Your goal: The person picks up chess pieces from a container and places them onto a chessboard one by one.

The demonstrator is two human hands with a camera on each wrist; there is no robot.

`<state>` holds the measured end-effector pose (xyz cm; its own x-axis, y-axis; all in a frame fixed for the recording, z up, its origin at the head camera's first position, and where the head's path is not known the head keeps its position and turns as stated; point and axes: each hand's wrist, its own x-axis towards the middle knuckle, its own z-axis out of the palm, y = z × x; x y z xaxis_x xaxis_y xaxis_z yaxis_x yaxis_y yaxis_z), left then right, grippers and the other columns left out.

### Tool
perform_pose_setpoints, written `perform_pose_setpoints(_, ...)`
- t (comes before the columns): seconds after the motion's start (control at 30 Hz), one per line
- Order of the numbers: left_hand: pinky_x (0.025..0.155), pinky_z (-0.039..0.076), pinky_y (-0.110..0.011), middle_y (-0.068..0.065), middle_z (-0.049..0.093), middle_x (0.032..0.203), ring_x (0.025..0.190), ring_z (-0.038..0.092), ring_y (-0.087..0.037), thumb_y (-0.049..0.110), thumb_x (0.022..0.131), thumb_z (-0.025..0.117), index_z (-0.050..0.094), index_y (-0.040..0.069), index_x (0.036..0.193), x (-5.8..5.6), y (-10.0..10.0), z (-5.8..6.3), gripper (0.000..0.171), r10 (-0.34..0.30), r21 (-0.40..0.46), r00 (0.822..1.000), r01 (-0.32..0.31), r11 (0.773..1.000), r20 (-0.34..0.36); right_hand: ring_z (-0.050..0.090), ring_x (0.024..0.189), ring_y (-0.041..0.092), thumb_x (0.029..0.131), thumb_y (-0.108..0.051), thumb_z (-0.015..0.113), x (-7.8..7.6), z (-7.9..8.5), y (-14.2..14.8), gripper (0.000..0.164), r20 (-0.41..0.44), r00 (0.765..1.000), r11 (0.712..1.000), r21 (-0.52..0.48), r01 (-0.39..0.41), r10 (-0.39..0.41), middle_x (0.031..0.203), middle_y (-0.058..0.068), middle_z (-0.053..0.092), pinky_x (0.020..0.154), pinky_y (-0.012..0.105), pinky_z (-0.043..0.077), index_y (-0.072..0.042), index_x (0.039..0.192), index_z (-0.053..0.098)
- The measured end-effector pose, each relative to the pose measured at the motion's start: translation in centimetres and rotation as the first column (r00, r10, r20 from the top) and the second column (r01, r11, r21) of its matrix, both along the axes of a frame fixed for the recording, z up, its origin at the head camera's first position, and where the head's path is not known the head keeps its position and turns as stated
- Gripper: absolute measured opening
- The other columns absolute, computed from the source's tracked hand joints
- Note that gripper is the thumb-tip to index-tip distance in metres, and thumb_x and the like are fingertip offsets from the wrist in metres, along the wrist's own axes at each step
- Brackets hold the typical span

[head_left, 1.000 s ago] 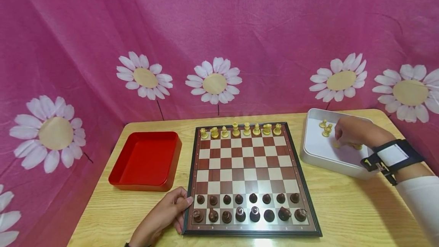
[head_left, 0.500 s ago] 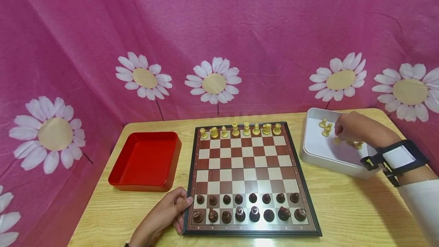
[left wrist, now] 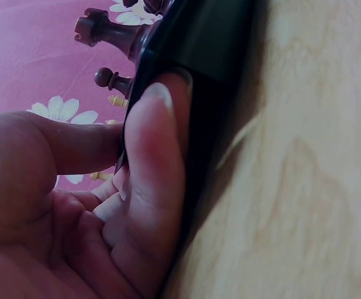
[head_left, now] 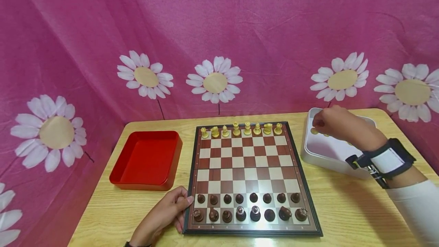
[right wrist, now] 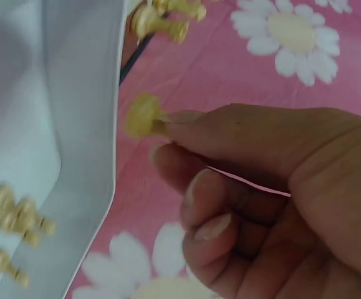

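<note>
A brown-and-cream chessboard (head_left: 244, 162) lies on the table, dark pieces on its two near rows and yellow pieces along the far row. My left hand (head_left: 166, 210) grips its left edge near the front corner; in the left wrist view the thumb lies at the top and a curled finger (left wrist: 152, 149) at the side. Between thumb and index finger, my right hand (head_left: 348, 125) pinches a yellow pawn (right wrist: 143, 116), base outward, its head hidden. That hand is above the left side of a white tray (head_left: 329, 165), where more yellow pawns (right wrist: 4, 199) lie.
To the left of the board stands a red tray (head_left: 145, 159) with raised walls. A pink cloth with white flowers (head_left: 214, 83) hangs behind the wooden table (head_left: 99, 212).
My right hand has lifted from the middle of the white tray and moved left with a yellow pawn pinched in its fingers. The left hand stays on the board's edge.
</note>
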<state>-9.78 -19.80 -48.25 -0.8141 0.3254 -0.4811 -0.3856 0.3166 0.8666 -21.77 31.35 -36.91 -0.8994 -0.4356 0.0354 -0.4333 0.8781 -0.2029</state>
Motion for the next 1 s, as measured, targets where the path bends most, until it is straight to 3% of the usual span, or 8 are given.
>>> perform_pose_setpoints(0.17,0.047,0.057,-0.029,-0.003,0.064,0.074,0.049,0.061,-0.013,0.030,0.104,0.063,0.054,0.003,0.107,0.0,0.1,0.0,0.029,0.001,0.004,1.000,-0.001,1.000,0.001,0.053,0.063,0.009,0.084,0.002,0.077,-0.4,-0.2,-2.7,0.009,-0.070,0.995,0.997,0.007,-0.075,0.075,0.071,-0.003,0.068,0.059,0.028,0.050,-0.007,0.082,0.078)
perform_pose_setpoints(0.3,0.047,0.057,-0.029,-0.003,0.063,0.074,0.049,0.061,-0.013,0.029,0.104,0.063,0.054,0.003,0.108,0.0,0.1,0.1,0.028,0.003,0.005,1.000,-0.003,1.000,0.005,0.050,0.061,0.009,0.084,0.002,0.078,-0.7,-0.8,-4.5,0.010,-0.071,0.992,0.995,0.003,-0.102,0.102,0.067,-0.003,0.065,0.057,0.026,0.046,-0.007,0.079,0.076)
perform_pose_setpoints(0.43,0.046,0.056,-0.029,-0.003,0.062,0.073,0.048,0.060,-0.013,0.029,0.104,0.063,0.054,0.003,0.107,0.0,0.1,0.1,0.028,0.007,0.003,1.000,-0.007,1.000,-0.004,0.052,0.062,0.009,0.085,0.000,0.080,-1.1,-1.6,-6.1,0.007,-0.055,0.991,0.992,-0.004,-0.124,0.124,0.072,-0.001,0.070,0.058,0.026,0.049,-0.006,0.082,0.078)
perform_pose_setpoints(0.83,0.047,0.057,-0.028,-0.003,0.063,0.072,0.049,0.060,-0.013,0.030,0.104,0.063,0.053,0.004,0.105,0.1,0.2,0.2,0.028,0.007,-0.009,1.000,-0.007,1.000,0.016,0.054,0.060,0.013,0.090,-0.004,0.077,-1.7,-3.7,-7.7,0.005,0.076,0.995,0.998,-0.007,-0.063,0.063,0.074,0.001,0.067,0.052,0.024,0.044,-0.008,0.087,0.079)
perform_pose_setpoints(1.0,0.048,0.057,-0.028,-0.003,0.063,0.072,0.049,0.061,-0.013,0.030,0.104,0.063,0.053,0.004,0.106,0.1,0.2,0.3,0.029,0.005,-0.006,1.000,-0.004,1.000,0.012,0.051,0.057,0.011,0.092,-0.004,0.074,-1.9,-4.1,-8.0,0.010,0.075,0.995,0.998,-0.014,-0.058,0.059,0.068,-0.001,0.060,0.050,0.023,0.040,-0.008,0.083,0.076)
